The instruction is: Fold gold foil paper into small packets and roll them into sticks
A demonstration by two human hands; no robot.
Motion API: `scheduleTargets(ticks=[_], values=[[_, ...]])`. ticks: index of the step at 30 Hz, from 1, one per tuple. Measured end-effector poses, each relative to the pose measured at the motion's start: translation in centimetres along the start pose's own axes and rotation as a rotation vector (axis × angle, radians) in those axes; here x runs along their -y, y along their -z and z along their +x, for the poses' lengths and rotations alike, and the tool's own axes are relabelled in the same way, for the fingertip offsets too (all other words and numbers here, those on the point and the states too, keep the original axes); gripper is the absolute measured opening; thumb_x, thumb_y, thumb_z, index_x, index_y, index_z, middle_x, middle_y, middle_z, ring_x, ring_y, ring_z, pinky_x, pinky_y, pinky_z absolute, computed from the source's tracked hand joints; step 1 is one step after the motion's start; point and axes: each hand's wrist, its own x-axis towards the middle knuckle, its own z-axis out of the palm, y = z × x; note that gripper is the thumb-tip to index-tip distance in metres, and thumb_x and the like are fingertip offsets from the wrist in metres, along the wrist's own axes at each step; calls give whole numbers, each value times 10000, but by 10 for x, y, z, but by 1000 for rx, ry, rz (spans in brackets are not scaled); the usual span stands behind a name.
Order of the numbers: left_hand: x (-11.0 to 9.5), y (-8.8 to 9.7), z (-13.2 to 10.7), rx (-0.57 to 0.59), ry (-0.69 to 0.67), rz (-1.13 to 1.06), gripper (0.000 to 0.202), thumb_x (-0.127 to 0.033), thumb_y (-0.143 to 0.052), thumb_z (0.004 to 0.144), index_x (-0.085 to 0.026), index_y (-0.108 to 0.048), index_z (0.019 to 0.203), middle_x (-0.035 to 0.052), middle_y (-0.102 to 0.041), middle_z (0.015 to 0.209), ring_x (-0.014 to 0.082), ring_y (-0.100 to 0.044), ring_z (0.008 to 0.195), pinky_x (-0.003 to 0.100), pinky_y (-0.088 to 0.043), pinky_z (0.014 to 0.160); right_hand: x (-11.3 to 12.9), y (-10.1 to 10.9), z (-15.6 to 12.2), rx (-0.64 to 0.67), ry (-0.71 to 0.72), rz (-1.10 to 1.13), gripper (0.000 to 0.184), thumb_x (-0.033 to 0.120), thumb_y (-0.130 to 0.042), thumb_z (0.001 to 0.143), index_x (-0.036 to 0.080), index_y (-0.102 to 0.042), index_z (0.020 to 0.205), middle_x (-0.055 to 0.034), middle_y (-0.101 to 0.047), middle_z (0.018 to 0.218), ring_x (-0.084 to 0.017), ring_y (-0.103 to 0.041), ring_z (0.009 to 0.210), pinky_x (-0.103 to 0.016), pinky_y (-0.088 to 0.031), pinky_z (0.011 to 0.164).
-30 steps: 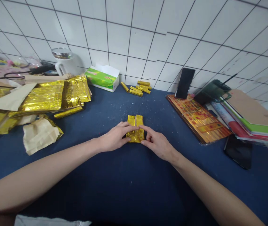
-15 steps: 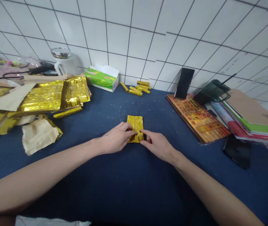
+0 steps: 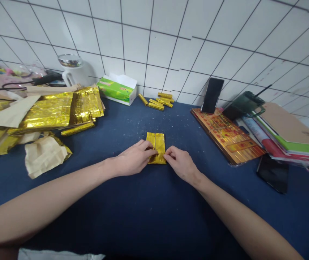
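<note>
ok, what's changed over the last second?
Right hand has shifted right, from the gold foil piece's middle seam to its right edge, fingertips drawn together; whether they pinch it is unclear. Left hand drew its fingertips slightly toward the person. Seam gap narrowed. Foil rolls, tissue box, propped phone stayed put.

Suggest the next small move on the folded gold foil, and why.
Perhaps fold the right edge of the gold foil toward its centre seam: the right hand is at that edge, the left hand is on its lower left, and it lies flat.
</note>
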Motion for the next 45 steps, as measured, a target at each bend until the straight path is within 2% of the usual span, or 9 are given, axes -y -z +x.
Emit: scheduleTargets(ticks=[5,9,17,21,28,37,42,45], values=[[-1,2,0,8,-6,-4,345,-104,-402,815,-166,-539,1125,81,-482,1017,200,-438,947,351,-409,869,4,1,-1,-4,-63,9,148,347,-520,784,203,-535,752,13,-580,608,-137,-517,551,-251,-336,524],[0,1,1,7,-5,14,361,-110,-386,828,-150,-527,1158,91,-477,1022,200,-438,954,351,-401,881,3,0,0,-1,-35,-28,135,276,-490,793,205,-519,682,12,-588,625,-136,-528,574,-250,-337,545],[-1,0,1,9,-7,48,343,-131,-389,846,-141,-510,1166,94,-482,1010,191,-444,929,347,-400,867,-1,-9,-1,-42,38,-235,107,202,-449,812,195,-490,714,5,-579,615,-142,-533,558,-248,-305,531],[-2,3,1,20,-34,93,409,-126,-377,852,-201,-451,1247,85,-473,1004,191,-440,910,339,-405,829,-1,-9,-2,-45,56,-276,114,203,-443,825,195,-483,720,10,-579,606,-139,-535,545,-246,-296,517],[-5,5,0,84,-71,224,459,-136,-403,854,-322,-430,1273,73,-467,1032,188,-439,876,322,-410,779,1,-8,-2,-32,50,-306,118,211,-444,840,190,-495,736,-7,-615,637,-151,-566,569,-246,-308,519],[-3,2,-2,82,-97,312,459,-129,-417,840,-331,-454,1251,72,-473,1006,191,-454,850,332,-418,777,3,-8,-2,-8,38,-367,110,219,-450,851,187,-497,757,-18,-636,660,-166,-596,596,-251,-304,510],[-3,2,-7,107,-108,316,449,-148,-422,847,-314,-440,1263,92,-479,1110,217,-482,942,345,-419,803,5,-9,-4,-28,23,-384,52,225,-449,858,187,-482,844,-17,-645,684,-169,-607,598,-251,-303,502],[-2,1,-13,113,-116,305,418,-245,-419,880,-281,-403,1296,117,-449,1228,249,-466,1063,375,-393,871,6,-10,-5,-38,16,-403,53,220,-449,856,187,-466,895,-16,-645,682,-170,-609,578,-250,-292,487]])
